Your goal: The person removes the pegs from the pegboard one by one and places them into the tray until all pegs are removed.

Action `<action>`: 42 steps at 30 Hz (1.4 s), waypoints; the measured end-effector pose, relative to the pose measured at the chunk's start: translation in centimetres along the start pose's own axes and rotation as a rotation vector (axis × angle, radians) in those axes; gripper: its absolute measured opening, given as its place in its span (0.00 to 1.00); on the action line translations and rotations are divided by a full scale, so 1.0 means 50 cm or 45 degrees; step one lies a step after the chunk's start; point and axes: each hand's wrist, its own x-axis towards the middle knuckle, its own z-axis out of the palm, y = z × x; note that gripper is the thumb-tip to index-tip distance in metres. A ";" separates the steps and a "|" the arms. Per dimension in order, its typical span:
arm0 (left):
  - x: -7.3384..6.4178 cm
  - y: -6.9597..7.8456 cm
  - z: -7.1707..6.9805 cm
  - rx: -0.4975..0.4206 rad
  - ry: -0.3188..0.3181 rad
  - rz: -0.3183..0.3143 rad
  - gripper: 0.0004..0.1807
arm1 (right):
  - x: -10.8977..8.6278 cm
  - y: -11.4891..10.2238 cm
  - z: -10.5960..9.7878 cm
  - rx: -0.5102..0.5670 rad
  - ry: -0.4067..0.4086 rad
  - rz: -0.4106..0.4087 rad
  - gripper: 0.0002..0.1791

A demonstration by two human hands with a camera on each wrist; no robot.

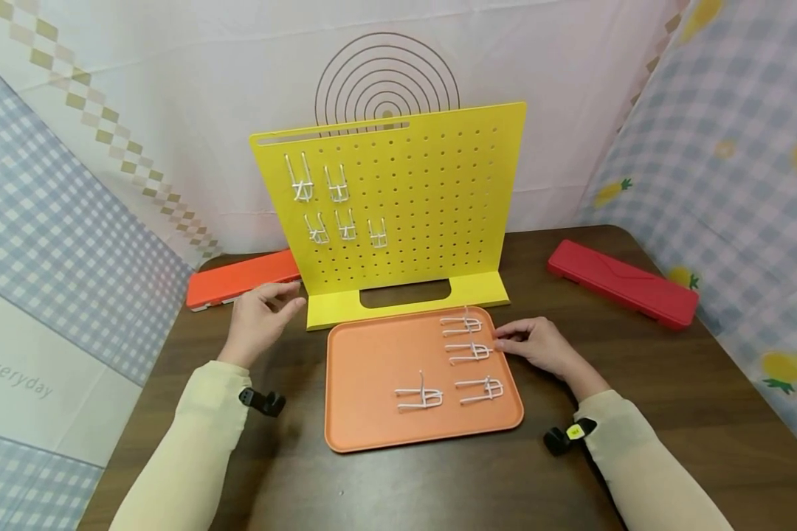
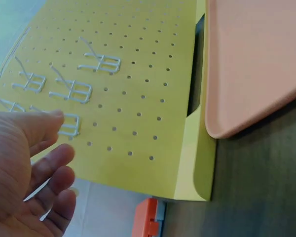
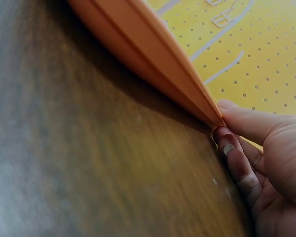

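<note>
My right hand (image 1: 538, 345) pinches the right rim of an orange tray (image 1: 372, 369); the right wrist view has the thumb (image 3: 249, 118) over the edge and fingertips below it. Several white wire pegboard hooks (image 1: 423, 399) lie on the tray, mostly toward its right side. Behind it stands a yellow pegboard (image 1: 432, 199), with several more white hooks (image 1: 378, 234) in two rows on its left part. My left hand (image 1: 257, 321) hovers at the board's lower left corner, fingers loosely bent and holding nothing. In the left wrist view its thumb overlaps a mounted hook (image 2: 70, 123).
An orange-red case (image 1: 239, 279) lies at the back left, partly behind the pegboard and left hand. On the right is a red case (image 1: 624, 284). The brown wooden table (image 1: 398, 487) is bordered by patterned cloth (image 1: 173, 110) at the back and sides.
</note>
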 end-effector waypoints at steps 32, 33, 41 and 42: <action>0.153 0.039 0.058 -0.471 0.204 -0.203 0.18 | -0.003 0.004 -0.001 -0.006 0.006 -0.019 0.19; 0.154 0.039 0.059 -0.479 0.206 -0.209 0.18 | -0.003 0.004 -0.001 -0.001 0.004 -0.017 0.19; 0.155 0.039 0.060 -0.561 0.212 -0.260 0.17 | -0.001 0.002 -0.001 0.013 -0.001 -0.023 0.19; 0.155 0.038 0.061 -0.576 0.211 -0.268 0.17 | -0.001 0.002 -0.001 0.013 0.000 -0.024 0.19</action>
